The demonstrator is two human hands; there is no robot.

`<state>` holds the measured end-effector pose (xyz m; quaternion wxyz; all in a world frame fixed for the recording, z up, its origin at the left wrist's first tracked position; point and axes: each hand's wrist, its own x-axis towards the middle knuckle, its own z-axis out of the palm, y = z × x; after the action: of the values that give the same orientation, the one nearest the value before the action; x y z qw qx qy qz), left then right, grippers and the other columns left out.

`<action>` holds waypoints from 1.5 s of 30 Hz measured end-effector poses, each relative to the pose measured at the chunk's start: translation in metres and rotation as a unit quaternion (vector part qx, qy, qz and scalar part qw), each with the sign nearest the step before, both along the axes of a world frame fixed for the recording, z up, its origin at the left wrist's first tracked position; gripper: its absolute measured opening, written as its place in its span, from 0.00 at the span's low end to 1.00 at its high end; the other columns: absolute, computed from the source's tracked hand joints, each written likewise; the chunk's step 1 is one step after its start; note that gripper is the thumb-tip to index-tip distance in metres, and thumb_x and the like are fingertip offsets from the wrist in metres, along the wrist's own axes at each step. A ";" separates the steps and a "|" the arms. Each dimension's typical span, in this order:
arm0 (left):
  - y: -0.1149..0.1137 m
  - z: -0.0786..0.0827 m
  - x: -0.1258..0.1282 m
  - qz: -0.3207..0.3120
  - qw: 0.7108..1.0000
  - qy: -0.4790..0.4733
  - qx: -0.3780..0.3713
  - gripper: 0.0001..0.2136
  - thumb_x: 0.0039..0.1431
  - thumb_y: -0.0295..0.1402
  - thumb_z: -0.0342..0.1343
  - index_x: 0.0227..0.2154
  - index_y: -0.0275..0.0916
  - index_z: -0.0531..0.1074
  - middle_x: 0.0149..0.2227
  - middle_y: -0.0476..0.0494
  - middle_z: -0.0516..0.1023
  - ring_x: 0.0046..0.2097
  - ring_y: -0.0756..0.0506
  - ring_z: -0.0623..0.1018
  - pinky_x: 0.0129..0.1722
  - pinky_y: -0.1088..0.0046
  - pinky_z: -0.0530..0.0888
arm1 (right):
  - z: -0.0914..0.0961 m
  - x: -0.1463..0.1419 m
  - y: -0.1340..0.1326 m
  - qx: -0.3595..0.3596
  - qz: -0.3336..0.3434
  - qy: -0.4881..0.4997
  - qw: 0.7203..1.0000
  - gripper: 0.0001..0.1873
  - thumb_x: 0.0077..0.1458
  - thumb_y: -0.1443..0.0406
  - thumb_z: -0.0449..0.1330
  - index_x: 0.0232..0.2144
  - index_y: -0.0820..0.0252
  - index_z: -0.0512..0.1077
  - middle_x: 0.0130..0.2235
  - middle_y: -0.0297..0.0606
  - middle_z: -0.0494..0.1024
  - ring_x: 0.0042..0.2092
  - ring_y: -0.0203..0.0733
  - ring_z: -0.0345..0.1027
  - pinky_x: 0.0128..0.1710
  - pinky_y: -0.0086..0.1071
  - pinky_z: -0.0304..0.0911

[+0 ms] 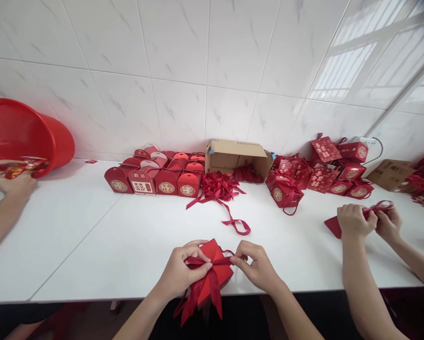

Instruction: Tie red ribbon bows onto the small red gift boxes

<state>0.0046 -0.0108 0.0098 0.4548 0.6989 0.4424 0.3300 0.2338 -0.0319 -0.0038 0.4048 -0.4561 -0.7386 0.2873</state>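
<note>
Ribbon (215, 289) of dark red colour is, in the head view, in both hands of the person. The left hand (183, 269) is closed on it, pinching it with thumb and fingers against the top of a red box (209, 247); the right hand (256, 267) also grips it in a pinch, at the right side of this box. The box is tilted, at the near edge of the white table (91, 226), and ribbon tails hang down over it towards the person. Farther away, a loose strip (245, 226) lies curled before a ribbon heap (219, 186), which is near the opening of a cardboard carton (236, 147). To the left of the heap, decorated boxes (167, 184) stand in rows. At the right, a co-worker's hands (355, 219) hold another ribbon; at the far left is a red bucket (61, 141).
</note>
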 end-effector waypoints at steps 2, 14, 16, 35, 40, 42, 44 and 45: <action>-0.004 0.001 -0.001 -0.012 1.000 0.004 0.004 0.05 0.51 0.33 0.58 0.22 0.40 0.73 0.38 0.39 0.80 0.58 0.37 0.68 0.50 0.62 0.71 | -0.001 0.007 -0.003 -0.027 0.043 0.006 0.999 0.12 0.57 0.58 0.57 0.26 0.59 0.67 0.29 0.36 0.71 0.32 0.38 0.65 0.33 0.31 0.62; -0.018 0.002 0.031 -0.067 0.990 -0.042 0.120 0.30 0.50 0.30 0.60 0.55 0.45 0.54 0.56 0.36 0.62 0.60 0.39 0.63 0.60 0.56 0.61 | 0.003 0.063 -0.043 -0.196 0.098 0.023 0.975 0.52 0.32 0.61 0.74 0.60 0.47 0.57 0.61 0.43 0.61 0.60 0.52 0.57 0.61 0.45 0.51; -0.013 -0.001 0.023 -0.039 0.989 -0.060 0.132 0.33 0.52 0.27 0.57 0.57 0.47 0.47 0.58 0.36 0.60 0.61 0.39 0.62 0.61 0.54 0.59 | 0.003 0.101 -0.040 -0.218 0.057 0.026 0.974 0.51 0.35 0.62 0.73 0.60 0.47 0.56 0.60 0.43 0.63 0.60 0.52 0.58 0.61 0.46 0.51; 0.041 -0.037 0.100 0.011 0.925 0.286 0.252 0.13 0.56 0.23 0.46 0.41 0.39 0.72 0.59 0.36 0.66 0.63 0.31 0.59 0.53 0.47 0.65 | -0.079 0.000 -0.036 0.023 -0.254 0.037 0.966 0.16 0.59 0.64 0.52 0.50 0.54 0.69 0.55 0.46 0.67 0.57 0.48 0.61 0.53 0.45 0.64; 0.057 -0.041 0.106 -0.020 0.924 0.293 0.246 0.14 0.56 0.22 0.45 0.41 0.37 0.71 0.54 0.29 0.70 0.59 0.27 0.65 0.50 0.40 0.62 | -0.069 -0.007 -0.049 0.034 -0.263 0.091 0.960 0.11 0.60 0.66 0.52 0.42 0.56 0.72 0.49 0.45 0.71 0.51 0.45 0.67 0.46 0.40 0.69; 0.045 -0.037 0.099 -0.068 0.923 0.278 0.256 0.13 0.56 0.22 0.47 0.41 0.41 0.71 0.49 0.38 0.75 0.55 0.34 0.70 0.54 0.44 0.61 | -0.066 -0.004 -0.051 0.089 -0.300 0.085 0.946 0.13 0.59 0.68 0.52 0.46 0.56 0.70 0.51 0.46 0.69 0.54 0.47 0.65 0.48 0.43 0.68; 0.025 -0.027 0.090 -0.134 0.921 0.245 0.273 0.11 0.57 0.26 0.51 0.40 0.45 0.71 0.44 0.48 0.78 0.50 0.42 0.74 0.58 0.51 0.57 | -0.059 0.000 -0.053 0.140 -0.318 0.063 0.936 0.20 0.58 0.70 0.53 0.54 0.56 0.64 0.58 0.49 0.63 0.59 0.50 0.59 0.52 0.47 0.64; 0.012 -0.020 0.085 -0.172 0.919 0.213 0.285 0.08 0.58 0.28 0.51 0.39 0.44 0.71 0.42 0.49 0.79 0.48 0.45 0.75 0.58 0.54 0.57 | -0.054 0.001 -0.054 0.155 -0.304 0.048 0.939 0.24 0.58 0.71 0.53 0.57 0.56 0.61 0.59 0.49 0.61 0.60 0.50 0.57 0.54 0.48 0.62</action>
<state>0.0891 0.0015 -0.0105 0.1816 0.9181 0.2888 0.2020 0.2353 -0.0861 -0.0577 0.5734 -0.5762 -0.5799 0.0544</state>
